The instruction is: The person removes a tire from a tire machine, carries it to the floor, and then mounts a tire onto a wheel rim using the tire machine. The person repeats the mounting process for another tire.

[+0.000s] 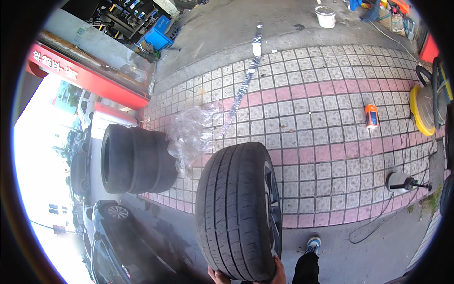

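Note:
A car wheel (231,203), a black grooved tyre on a spoked rim, stands upright in front of me, its tread towards me. My left hand (218,276) grips the tyre's lower left edge, with its fingers partly hidden by the rubber. On the lower right side my right hand (280,271) holds the same wheel near the rim, mostly cut off by the picture's lower edge. Spokes of the rim (272,199) show along the wheel's right side.
Left of the wheel stand several stacked tyres (137,160) beside crumpled clear plastic film (194,135). An orange handheld device (371,116), a grey canister with a black nozzle (401,182), a yellow-based machine (421,111) and a white bucket (325,17) are right and far. A cable (371,232) trails nearby.

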